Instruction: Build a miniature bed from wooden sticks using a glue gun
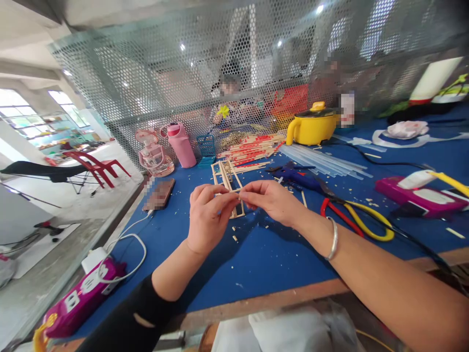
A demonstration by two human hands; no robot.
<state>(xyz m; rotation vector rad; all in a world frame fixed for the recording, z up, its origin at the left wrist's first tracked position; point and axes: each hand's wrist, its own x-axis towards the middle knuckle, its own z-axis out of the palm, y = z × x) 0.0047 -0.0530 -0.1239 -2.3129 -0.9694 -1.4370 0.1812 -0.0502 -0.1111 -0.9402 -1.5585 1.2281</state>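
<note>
A small openwork frame (pixel 237 182) of thin, pale wooden sticks is at the middle of the blue table, partly covered by my fingers. My left hand (pixel 207 217) is closed over its near left side, thumb and forefinger pinched together. From the right, my right hand (pixel 273 200) pinches at the same spot, its fingertips meeting those of the left at the frame. Any smaller piece between the fingertips is too hidden to make out. Behind the frame lies a pile of wooden sticks (pixel 252 149), many with red on them.
Right of my hands lie a blue glue gun (pixel 298 177) and pliers with red and yellow handles (pixel 370 222). Clear glue sticks (pixel 326 159) and a yellow pot (pixel 313 128) are behind. A phone (pixel 159 194), pink bottle (pixel 182 145) and purple power strip (pixel 86 298) stand left.
</note>
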